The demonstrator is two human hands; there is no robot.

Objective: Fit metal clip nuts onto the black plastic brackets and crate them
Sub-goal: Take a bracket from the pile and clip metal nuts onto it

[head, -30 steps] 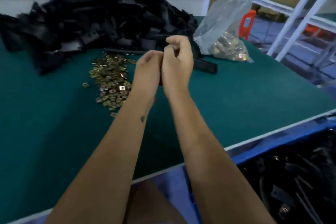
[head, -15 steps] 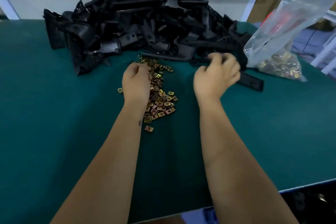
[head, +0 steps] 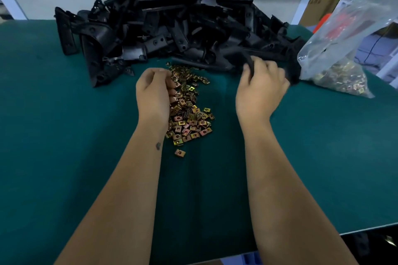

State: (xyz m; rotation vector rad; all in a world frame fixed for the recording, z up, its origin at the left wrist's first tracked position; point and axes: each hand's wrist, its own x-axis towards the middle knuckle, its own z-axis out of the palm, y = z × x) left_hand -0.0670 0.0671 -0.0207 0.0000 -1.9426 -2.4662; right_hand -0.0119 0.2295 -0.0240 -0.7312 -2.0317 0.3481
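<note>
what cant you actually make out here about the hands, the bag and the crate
- Left hand, head view: curled fingers face away, so any clip nut held is hidden.
- Right hand, head view: motion blur smears the black bracket it grips; its shape is unclear.
- Plastic bag, head view: cut off by the right edge.
- Crate: only a dark sliver past the table edge, bottom right.

Bracket pile [head: 172, 21] at far centre of table [head: 64, 157]. Loose clip nuts [head: 189, 112] on table just near of pile, spreading toward viewer. Left hand [head: 154, 94] over left edge of clip nuts. Right hand [head: 261, 90] to right, gripping bracket [head: 249, 64] at pile's near-right edge. Bag [head: 344, 49] of nuts on table, far right, beside pile.
</note>
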